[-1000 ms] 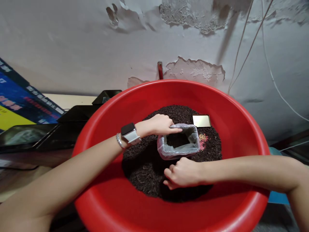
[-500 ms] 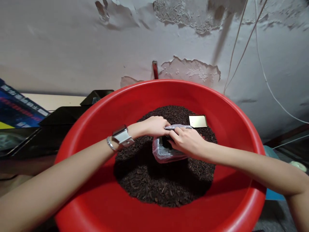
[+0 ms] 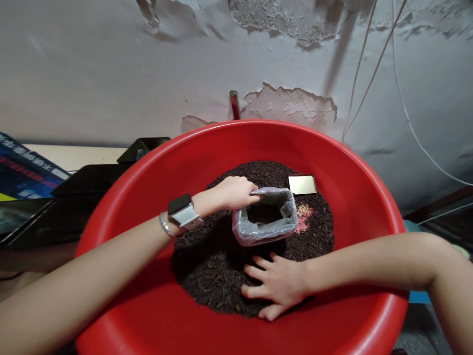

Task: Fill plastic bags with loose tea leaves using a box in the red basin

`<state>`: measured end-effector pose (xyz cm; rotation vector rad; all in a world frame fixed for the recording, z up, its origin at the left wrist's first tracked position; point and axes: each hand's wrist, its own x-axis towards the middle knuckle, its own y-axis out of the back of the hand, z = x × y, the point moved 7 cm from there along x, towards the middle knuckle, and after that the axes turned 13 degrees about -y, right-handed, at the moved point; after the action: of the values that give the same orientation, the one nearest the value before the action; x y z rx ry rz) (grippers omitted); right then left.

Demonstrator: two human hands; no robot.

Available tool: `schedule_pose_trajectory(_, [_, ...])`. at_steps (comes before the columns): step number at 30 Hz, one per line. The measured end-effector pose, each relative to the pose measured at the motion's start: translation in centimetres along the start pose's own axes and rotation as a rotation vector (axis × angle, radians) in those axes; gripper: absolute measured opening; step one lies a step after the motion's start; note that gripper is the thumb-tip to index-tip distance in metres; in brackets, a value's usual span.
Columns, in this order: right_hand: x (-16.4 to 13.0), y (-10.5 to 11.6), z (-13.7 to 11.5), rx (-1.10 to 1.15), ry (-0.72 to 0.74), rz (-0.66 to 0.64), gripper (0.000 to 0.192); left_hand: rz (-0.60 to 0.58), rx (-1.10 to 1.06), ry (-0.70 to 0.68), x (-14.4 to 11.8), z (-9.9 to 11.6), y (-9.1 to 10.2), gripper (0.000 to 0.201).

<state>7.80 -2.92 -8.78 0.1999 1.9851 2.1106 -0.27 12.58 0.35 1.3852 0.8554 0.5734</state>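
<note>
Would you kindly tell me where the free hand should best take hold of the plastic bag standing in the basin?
Probably the near rim of the plastic bag, approached from the front. The left hand already pinches the far-left edge, the mouth gapes open upward, and the right hand lies flat on the dark grains just before it, so an opposite pinch would keep it open.

White-strapped smartwatch [image 3: 181, 210], silver bracelet [image 3: 164, 227]

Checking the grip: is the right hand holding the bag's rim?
No, the right hand lies spread on the dark tea; the left hand holds the bag.
</note>
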Motion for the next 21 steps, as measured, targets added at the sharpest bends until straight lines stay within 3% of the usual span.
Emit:
schedule_pose_trajectory(3, [0.3,-0.8,0.6,0.032,-0.03,-0.048,0.051,-0.009,0.021,0.003,0.0,0.0,0.0,0.043])
schedule_pose_trajectory(8, [0.9,-0.3,1.0,0.005,-0.071,-0.007,0.046,-0.017,0.046,0.0,0.0,0.2,0.1,0.043])
schedule_pose_trajectory(14, [1.0,-1.1,1.4,0.02,-0.131,-0.113,0.038,-0.024,0.059,-0.011,-0.2,0.6,0.3,0.042])
schedule_pose_trajectory(21, [1.2,0.1,1.4,0.053,-0.151,-0.142,0.034,-0.019,0.048,-0.015,-0.3,0.5,0.3,0.041])
